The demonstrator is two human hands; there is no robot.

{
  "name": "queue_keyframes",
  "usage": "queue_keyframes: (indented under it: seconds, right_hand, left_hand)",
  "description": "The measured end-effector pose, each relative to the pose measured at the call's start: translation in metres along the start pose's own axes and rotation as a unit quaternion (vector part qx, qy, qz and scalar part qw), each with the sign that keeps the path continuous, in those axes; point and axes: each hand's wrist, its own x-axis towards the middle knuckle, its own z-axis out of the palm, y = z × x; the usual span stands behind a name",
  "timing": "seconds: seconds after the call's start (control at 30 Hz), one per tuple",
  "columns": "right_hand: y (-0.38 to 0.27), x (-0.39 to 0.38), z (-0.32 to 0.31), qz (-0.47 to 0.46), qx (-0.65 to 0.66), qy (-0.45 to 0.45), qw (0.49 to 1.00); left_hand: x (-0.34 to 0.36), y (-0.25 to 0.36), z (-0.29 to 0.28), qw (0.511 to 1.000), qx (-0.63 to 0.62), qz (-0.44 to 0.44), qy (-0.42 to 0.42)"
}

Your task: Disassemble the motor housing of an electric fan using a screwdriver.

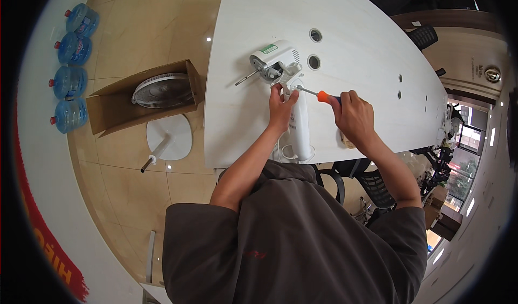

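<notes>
A white electric fan's motor head (276,57) lies on the white table, its bare metal shaft pointing to the left. Joined to it, the white fan column (300,121) stretches toward my body. My left hand (281,109) is closed around the top of the column, just under the motor head. In my right hand (353,116) is a screwdriver (322,96) with an orange and dark handle. Its metal blade points left, and the tip meets the joint by my left fingers. Whether it sits in a screw is too small to tell. A white cable (288,156) curls beside the column's near end.
An open cardboard box (116,107) on the floor at left holds a fan grille (162,92). Beside it stands a round white fan base (181,136) with a pole. Several blue water bottles (71,82) line the wall. Round holes (314,62) pierce the table (259,12). A mesh chair (376,188) is at right.
</notes>
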Motion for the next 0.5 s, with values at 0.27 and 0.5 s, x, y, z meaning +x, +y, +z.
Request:
queue_keyframes:
  seconds: [0.27,0.5]
  right_hand:
    - [0.009,0.001,-0.006,-0.1,0.122,0.143,0.977]
    - [0.012,0.002,0.013,-0.032,0.075,0.04,0.996]
  left_hand:
    - [-0.003,0.005,0.003,1.0,0.011,0.0,0.011]
    - [-0.001,-0.002,0.001,1.0,0.015,0.017,0.01]
